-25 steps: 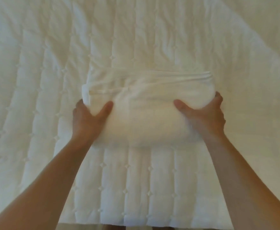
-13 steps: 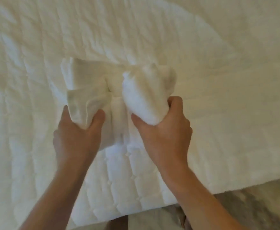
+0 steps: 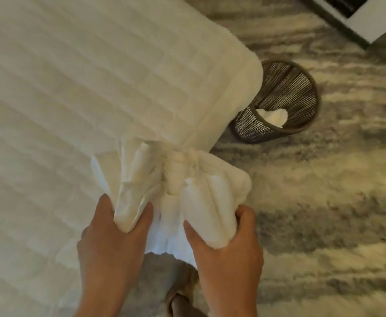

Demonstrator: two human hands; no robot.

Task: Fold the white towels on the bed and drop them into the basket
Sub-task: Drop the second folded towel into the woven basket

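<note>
In the head view, the folded towel [image 3: 171,191], which a second before lay flat on the bed [image 3: 73,88] between both hands, had been gathered up and carried to the bed's edge near its corner. By my reading the folding was done and only the drop remained. The left grip [image 3: 112,243] was clenched round the towel's left end and the right grip [image 3: 226,252] round its right end, with the middle sagging between them in bunched rolls. The towel looked thick and soft, its neat rectangle gone to lumpy folds. The bed's cover was quilted white with stitched ribs and a rounded corner. Just past that corner, on the mottled grey-and-cream carpet [image 3: 324,202] beside the bed, stood the basket [image 3: 306,92], a round drum of dark upright cords, with another white towel [image 3: 273,116] already lying inside
</note>
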